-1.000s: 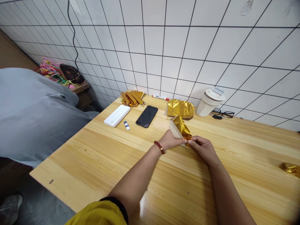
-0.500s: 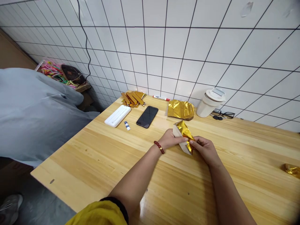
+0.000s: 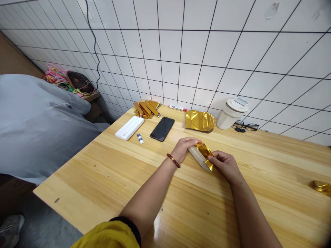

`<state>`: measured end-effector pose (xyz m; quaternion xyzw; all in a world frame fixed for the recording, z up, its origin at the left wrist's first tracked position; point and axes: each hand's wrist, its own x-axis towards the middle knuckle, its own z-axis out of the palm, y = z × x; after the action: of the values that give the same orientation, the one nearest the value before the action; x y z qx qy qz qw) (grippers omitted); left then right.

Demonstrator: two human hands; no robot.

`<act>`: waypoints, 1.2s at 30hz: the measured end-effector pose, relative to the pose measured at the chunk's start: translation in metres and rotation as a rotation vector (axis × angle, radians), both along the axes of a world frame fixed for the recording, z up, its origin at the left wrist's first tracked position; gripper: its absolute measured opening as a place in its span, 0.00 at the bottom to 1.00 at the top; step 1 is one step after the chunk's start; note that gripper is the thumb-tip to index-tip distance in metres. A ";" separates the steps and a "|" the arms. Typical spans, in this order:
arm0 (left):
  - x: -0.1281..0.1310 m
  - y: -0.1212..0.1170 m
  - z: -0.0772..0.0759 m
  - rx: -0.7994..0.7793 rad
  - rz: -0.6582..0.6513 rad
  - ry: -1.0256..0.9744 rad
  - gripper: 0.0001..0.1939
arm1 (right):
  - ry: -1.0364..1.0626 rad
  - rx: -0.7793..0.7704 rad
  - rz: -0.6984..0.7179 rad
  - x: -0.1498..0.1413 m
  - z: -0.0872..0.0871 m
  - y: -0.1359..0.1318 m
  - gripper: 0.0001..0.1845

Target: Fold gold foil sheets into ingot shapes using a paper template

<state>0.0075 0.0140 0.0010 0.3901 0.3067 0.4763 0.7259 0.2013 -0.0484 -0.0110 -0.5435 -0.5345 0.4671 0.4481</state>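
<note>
1. White square tiles with dark joints form the wall point(image 3: 196, 44) behind your pale, striped-grain wooden table point(image 3: 116, 193).
2. Your left hand point(image 3: 184, 150) closes over the far left end of a narrow, partly folded piece of shiny gold foil paper point(image 3: 206, 151) with a pale underside; your right hand point(image 3: 226, 166) pinches its right edge between thumb and fingers.
3. Beyond your hands, a cream lidded cup point(image 3: 228, 117) stands just right of a crinkled gold foil stack point(image 3: 199, 120).
4. Between your hands, the piece slants; whether it touches the table cannot be told. You appear to be folding and shaping it. Your next crease would call for a steady left hold and light, even right-thumb pressure.
5. Well left lies a small blue-and-white tube point(image 3: 140, 138), clear of your fingers.
</note>
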 end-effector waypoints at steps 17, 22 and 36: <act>0.002 0.002 -0.003 -0.056 0.141 -0.132 0.17 | -0.004 0.067 0.043 0.000 -0.002 0.001 0.19; 0.001 -0.001 0.000 -0.075 0.062 -0.113 0.19 | 0.041 0.050 -0.061 -0.002 -0.003 0.002 0.22; 0.001 0.001 0.001 -0.074 -0.049 -0.133 0.21 | 0.133 0.008 -0.058 -0.001 -0.002 0.004 0.24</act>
<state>0.0080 0.0150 0.0023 0.3379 0.2655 0.4715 0.7701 0.1999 -0.0446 -0.0134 -0.5248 -0.4895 0.4867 0.4981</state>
